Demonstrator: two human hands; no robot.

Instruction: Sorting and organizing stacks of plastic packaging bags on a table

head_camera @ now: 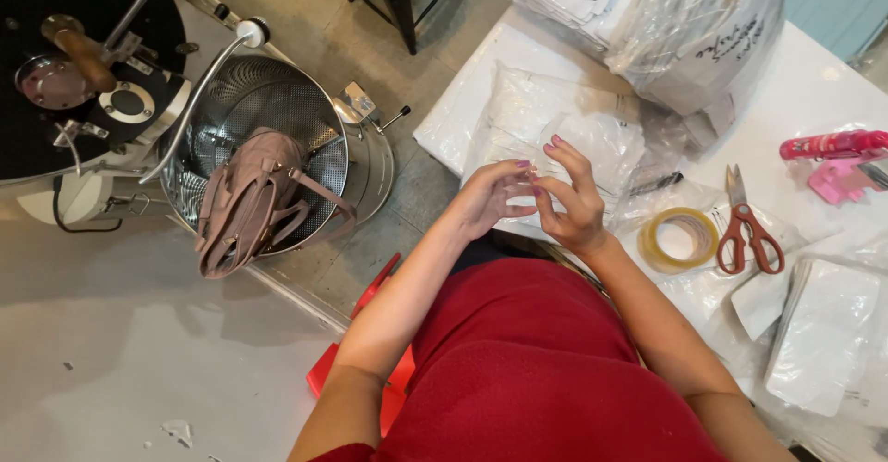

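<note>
Clear plastic bags [592, 147] lie just beyond both hands — left hand [486, 198] and right hand [572, 205] meet fingertip to fingertip, pinching nothing I can make out

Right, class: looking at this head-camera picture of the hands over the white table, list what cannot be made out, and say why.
1. Whether the left hand and right hand pinch anything: fingers overlap, and clear plastic bags lie behind.
2. The pink tool: cut off by the right edge.
3. What the big plastic sack holds: glare and folds hide it.
4. Inside the handbag: it is closed.
</note>
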